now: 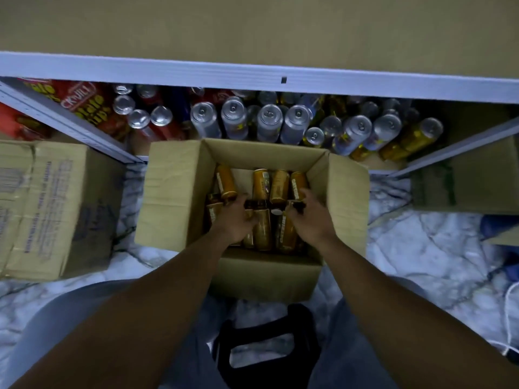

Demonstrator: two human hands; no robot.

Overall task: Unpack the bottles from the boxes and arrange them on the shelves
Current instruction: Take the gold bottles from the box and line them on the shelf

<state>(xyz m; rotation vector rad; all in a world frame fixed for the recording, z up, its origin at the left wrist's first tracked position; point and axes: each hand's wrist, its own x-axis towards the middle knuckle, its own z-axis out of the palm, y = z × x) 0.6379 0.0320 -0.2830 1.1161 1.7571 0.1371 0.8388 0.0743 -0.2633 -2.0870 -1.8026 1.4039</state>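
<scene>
In the open box (174, 192) below the shelf (252, 74), the bottles (279, 186) lie flat, long axes pointing shelfward, and the left hand (238, 220) and right hand (311, 220) each curl a grip round a dark neck at mid-box (far row's caps face the person).

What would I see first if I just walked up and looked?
An open cardboard box sits in the middle of the floor, full of brown bottles. The left hand and right hand reach in and grip bottles by their tops. Behind it, shiny cans crowd the low shelf.
</scene>
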